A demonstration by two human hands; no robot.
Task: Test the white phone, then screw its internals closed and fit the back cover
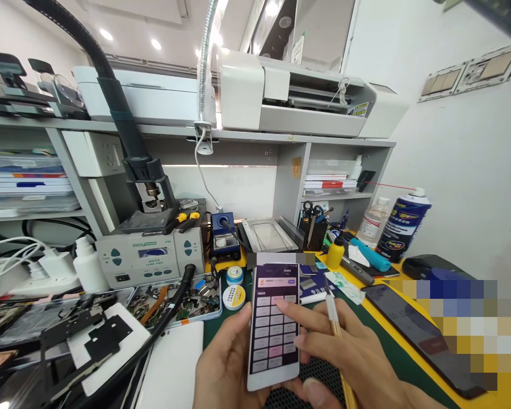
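Note:
A white smartphone [274,363] stands tilted up in front of me, its screen lit with a grid of grey buttons, one of them pink. My left hand [223,358] is closed around its left side and underneath. With the index fingertip, my right hand [344,335] touches or hovers just over an upper button; I cannot tell which. Another fingertip is by the phone's right edge. A slim gold-handled tool [347,389] with a pale, narrow tip is tucked between the fingers of that hand. Its exact kind is unclear.
A tray of small circuit boards [196,301], a white panel [170,369] and a soldering station [153,253] lie to the left. On the right are a dark phone [421,341], a yellow bottle [335,254] and a spray can [404,224]. A black hose [170,312] crosses the left side.

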